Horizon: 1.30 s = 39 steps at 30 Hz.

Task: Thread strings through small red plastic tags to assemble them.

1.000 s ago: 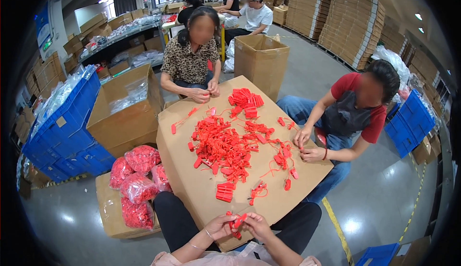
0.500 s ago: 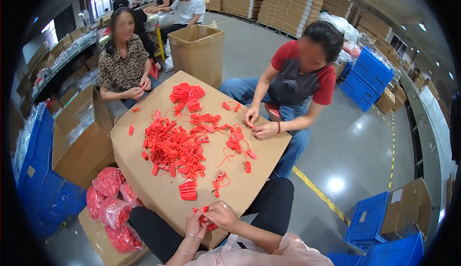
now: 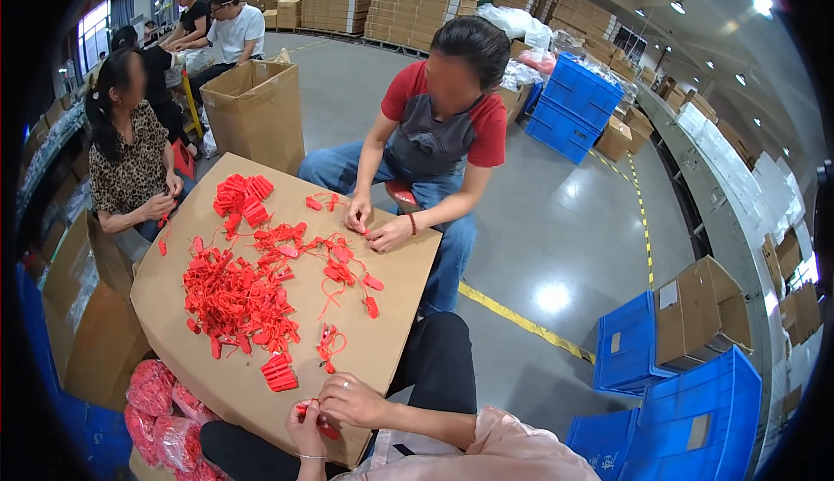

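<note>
My left hand (image 3: 306,433) and my right hand (image 3: 349,399) meet at the near edge of a cardboard-topped table (image 3: 261,424). Both are closed on a small red plastic piece with cord (image 3: 327,430), mostly covered by my fingers. Just beyond them lie a neat row of red pieces (image 3: 279,372) and a loose red corded piece (image 3: 329,347). Farther off is a big tangled heap of red corded pieces (image 3: 234,294), with stacked rows of red pieces (image 3: 242,196) behind it.
Across the table, a person in a red-sleeved shirt (image 3: 443,134) handles a red piece; another in leopard print (image 3: 130,164) sits at left. Bags of red pieces (image 3: 178,442) lie beside my left leg. Blue crates (image 3: 625,342) and an open carton (image 3: 254,112) stand around.
My view has swung to the right, so the table and people appear farther left. My hands stay together on the red piece, with the fingers slightly shifted.
</note>
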Each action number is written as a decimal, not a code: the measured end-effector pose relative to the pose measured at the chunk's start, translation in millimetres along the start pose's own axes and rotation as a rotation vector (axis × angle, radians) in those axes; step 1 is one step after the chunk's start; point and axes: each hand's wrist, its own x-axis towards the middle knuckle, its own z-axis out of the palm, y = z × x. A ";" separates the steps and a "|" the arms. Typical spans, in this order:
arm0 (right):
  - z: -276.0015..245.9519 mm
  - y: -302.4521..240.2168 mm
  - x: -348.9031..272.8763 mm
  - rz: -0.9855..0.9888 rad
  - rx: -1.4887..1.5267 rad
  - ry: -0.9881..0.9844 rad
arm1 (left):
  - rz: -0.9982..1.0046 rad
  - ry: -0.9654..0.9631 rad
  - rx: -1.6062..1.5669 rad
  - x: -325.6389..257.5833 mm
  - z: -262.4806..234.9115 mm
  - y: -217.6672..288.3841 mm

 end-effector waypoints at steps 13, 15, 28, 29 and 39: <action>14.4 -1.4 -7.2 0.316 0.285 -0.021 | 0.058 -0.128 0.275 5.3 -23.5 -10.8; 13.3 -1.3 -9.1 0.307 0.253 0.002 | 0.048 -0.141 0.248 3.4 -20.4 -10.6; 23.5 -1.6 -10.1 0.550 0.537 -0.115 | 0.147 -0.188 0.358 -0.2 -34.1 -10.6; 25.8 -1.0 -13.5 0.618 0.652 -0.099 | 0.140 -0.230 0.350 0.3 -34.5 -10.1; 30.5 1.5 -22.5 0.954 1.215 -0.100 | -0.004 -0.338 0.290 -5.4 -33.4 5.6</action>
